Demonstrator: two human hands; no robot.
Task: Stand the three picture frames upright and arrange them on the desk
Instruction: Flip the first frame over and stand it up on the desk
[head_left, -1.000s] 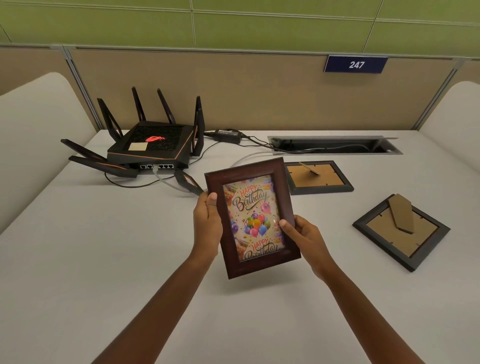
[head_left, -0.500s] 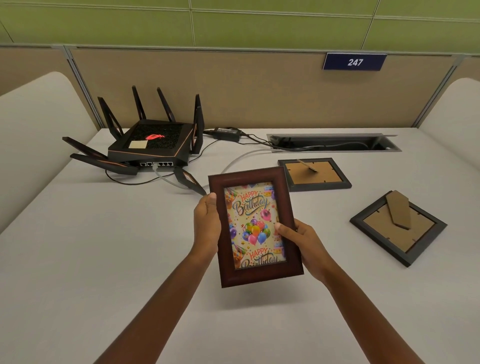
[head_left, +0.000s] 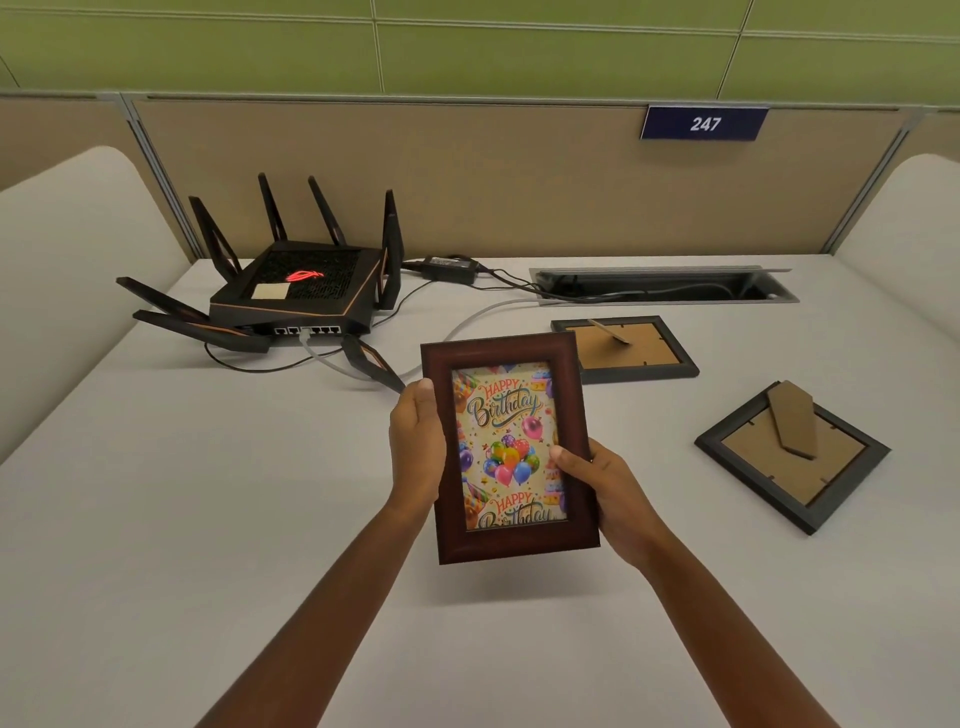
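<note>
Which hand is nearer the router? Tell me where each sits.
Left. The left hand grips the brown birthday frame's router-side edge, near the router's front antenna; the right hand holds the far edge, farther away.

Brown frame (head_left: 506, 447) lowered toward the worktop's near edge and straightened from its tilt; both hands shifted with it.

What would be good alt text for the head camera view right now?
Two bare hands, left hand and right hand, hold a brown "Happy Birthday" picture frame above a white desk. Two dark frames, one farther back and one at right, lie face down, beside a black router.
</note>
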